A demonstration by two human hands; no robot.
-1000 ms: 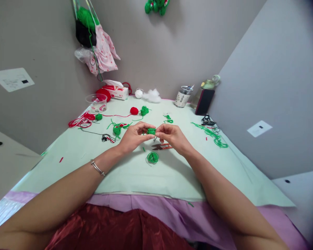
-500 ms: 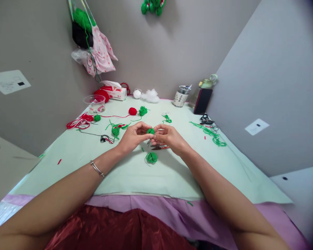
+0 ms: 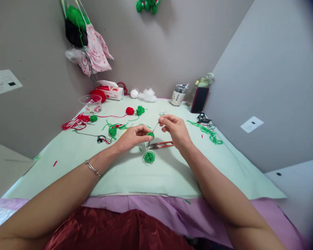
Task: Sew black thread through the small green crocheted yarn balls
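Observation:
My left hand [image 3: 135, 136] pinches a small green knitted piece [image 3: 150, 135] between thumb and fingers over the middle of the table. Up and to the right of it, my right hand [image 3: 172, 125] is closed on a thin dark strand that runs down to the green piece; whether a needle is at its end is too small to tell. Under my hands lie orange-handled thread snips [image 3: 161, 145], blades pointing left. A small coil of green yarn [image 3: 149, 157] rests just in front of them, with a dark strand hanging down toward it.
Left on the table are green pieces [image 3: 112, 130], red yarn [image 3: 77, 122] and a clear tub [image 3: 93, 105]. Behind stand a tissue box [image 3: 112, 92], white stuffing [image 3: 148, 95], a pen can [image 3: 178, 95] and a phone [image 3: 199, 100]. Green strands [image 3: 208, 131] and black scissors [image 3: 202, 118] lie right.
My right hand has moved away from the green piece, up and to the right, drawing a dark strand out. My left hand still holds the piece. The snips are more exposed.

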